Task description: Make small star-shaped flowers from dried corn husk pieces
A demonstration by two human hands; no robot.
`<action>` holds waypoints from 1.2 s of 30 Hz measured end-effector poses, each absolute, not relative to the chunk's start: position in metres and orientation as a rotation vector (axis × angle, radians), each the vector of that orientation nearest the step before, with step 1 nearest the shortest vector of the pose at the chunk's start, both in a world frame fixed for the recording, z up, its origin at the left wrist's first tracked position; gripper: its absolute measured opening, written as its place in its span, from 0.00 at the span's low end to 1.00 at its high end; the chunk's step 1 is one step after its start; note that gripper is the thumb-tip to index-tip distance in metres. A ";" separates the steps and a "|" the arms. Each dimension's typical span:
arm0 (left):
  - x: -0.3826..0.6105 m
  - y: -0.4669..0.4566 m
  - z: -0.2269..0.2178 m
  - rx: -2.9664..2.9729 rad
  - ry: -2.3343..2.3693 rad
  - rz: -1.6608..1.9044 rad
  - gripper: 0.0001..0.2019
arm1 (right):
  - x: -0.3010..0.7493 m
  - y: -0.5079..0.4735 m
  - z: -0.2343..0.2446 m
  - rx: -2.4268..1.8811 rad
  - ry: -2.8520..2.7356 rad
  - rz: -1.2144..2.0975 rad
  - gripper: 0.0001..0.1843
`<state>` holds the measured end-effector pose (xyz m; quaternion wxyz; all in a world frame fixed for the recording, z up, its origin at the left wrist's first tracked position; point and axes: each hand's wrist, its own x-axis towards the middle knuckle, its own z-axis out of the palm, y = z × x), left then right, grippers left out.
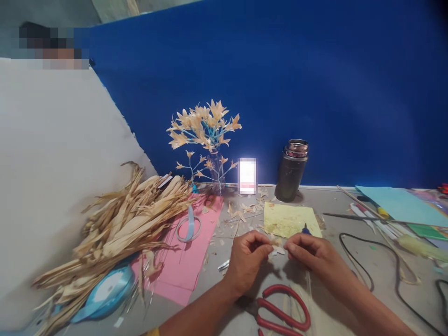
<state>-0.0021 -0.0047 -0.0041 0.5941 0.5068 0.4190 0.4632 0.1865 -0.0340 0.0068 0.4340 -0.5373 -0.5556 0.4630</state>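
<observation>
My left hand point(247, 261) is closed, thumb and forefinger pinched at a small pale piece of dried corn husk point(277, 241). Facing it a short gap away, my right hand point(311, 255) is also pinched; whatever sits between its fingertips is too small to make out. Just beyond both hands lies a yellow paper sheet point(290, 217) with bits scattered on it. A dark blue pointed tip point(305, 229) shows behind the right hand, its lower part hidden. Below the hands, near my body, rest red-handled scissors point(285, 310), partly covered by my left wrist.
Dried corn husks point(136, 219) are heaped at left, beside pink paper point(185, 270), a ribbon roll point(189, 228) and a blue ribbon spool point(108, 291). Husk flowers point(205, 123) and a dark flask point(292, 172) stand behind. A black cord point(397, 261) and blue paper point(402, 205) lie right.
</observation>
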 end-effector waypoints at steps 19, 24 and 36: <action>-0.032 0.035 0.001 0.736 0.959 1.464 0.15 | 0.183 -0.034 -0.006 -1.388 -1.665 0.980 0.19; -0.040 0.046 -0.011 0.675 0.973 1.451 0.19 | 0.182 -0.028 0.001 -1.635 -2.114 0.666 0.12; -0.038 0.053 -0.022 0.622 1.011 1.448 0.19 | 0.147 0.120 0.048 -1.890 -2.420 0.303 0.16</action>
